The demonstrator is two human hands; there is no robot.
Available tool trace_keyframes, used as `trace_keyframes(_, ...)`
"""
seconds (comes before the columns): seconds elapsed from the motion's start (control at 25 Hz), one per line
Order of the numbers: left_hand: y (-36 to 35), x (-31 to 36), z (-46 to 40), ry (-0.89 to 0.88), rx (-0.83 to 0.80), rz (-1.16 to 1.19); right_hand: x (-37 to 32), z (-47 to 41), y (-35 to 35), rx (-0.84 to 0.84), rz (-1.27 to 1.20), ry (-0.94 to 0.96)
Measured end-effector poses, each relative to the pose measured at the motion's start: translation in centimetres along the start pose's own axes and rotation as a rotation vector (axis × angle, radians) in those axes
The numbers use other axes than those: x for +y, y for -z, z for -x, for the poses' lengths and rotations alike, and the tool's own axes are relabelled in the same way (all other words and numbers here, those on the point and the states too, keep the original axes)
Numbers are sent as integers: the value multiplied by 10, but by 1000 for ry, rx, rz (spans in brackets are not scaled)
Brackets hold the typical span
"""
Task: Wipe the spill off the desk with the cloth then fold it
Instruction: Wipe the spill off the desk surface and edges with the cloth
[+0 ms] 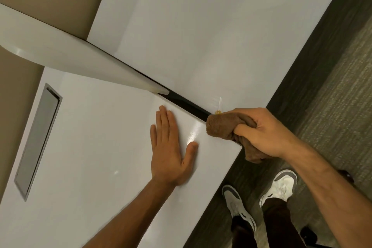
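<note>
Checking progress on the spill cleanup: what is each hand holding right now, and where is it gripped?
The right hand grips the bunched brown cloth around its middle. The left hand holds nothing, lying flat on the white desk.

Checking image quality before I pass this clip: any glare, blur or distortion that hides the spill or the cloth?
Head view: wide-angle, tilted, desk edges slanting; small glare patches beside the left hand; the cloth in the right hand is sharp; the yellowish spill is small, partly hidden by the cloth.

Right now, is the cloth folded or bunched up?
Bunched up: the right hand grips the brown cloth in a wad, one end hanging below.
</note>
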State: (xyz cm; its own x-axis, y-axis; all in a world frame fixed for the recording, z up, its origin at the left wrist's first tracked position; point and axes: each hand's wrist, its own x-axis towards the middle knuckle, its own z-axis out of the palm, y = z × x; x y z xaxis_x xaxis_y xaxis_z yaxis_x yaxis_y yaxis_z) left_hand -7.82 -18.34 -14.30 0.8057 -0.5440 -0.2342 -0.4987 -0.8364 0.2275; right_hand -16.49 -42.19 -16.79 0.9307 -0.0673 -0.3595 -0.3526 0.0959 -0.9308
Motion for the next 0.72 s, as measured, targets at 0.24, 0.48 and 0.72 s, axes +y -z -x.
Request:
trace_keyframes(0.24, 0, 1, 2, 1, 9, 4, 6, -10, -11, 272, -507, -104)
trace_keyframes(0.48, -2, 0, 1, 6, 4, 7, -12, -42, 3, 199, -520, -97)
trace_keyframes(0.72, 0, 2, 2, 0, 6, 2, -51, -113, -17, -83, -105, -4)
